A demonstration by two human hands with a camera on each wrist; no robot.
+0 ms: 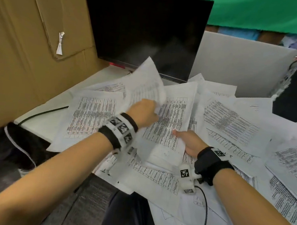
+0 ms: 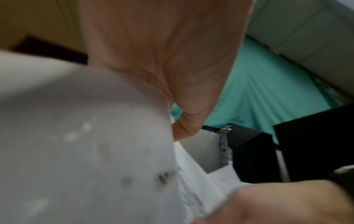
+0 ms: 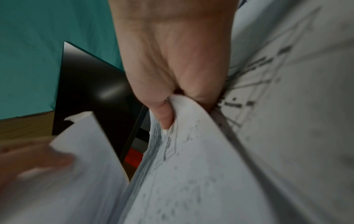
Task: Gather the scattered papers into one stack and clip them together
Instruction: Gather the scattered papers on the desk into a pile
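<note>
Your left hand (image 1: 144, 112) pinches 1 lifted sheet (image 1: 147, 80), right hand (image 1: 189, 142) grips the gathered stack (image 1: 166, 124) mid-desk (thin, floppy, slippery paper), so hold both near an edge, thumb on top.

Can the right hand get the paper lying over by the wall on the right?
Probably not yet. The right hand already holds the gathered stack, so its grip is busy. Otherwise nothing blocks the way to that far paper.

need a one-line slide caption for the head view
Left hand lifts a printed white paper sheet while right hand grips the gathered paper stack before a dark flat monitor.
</note>
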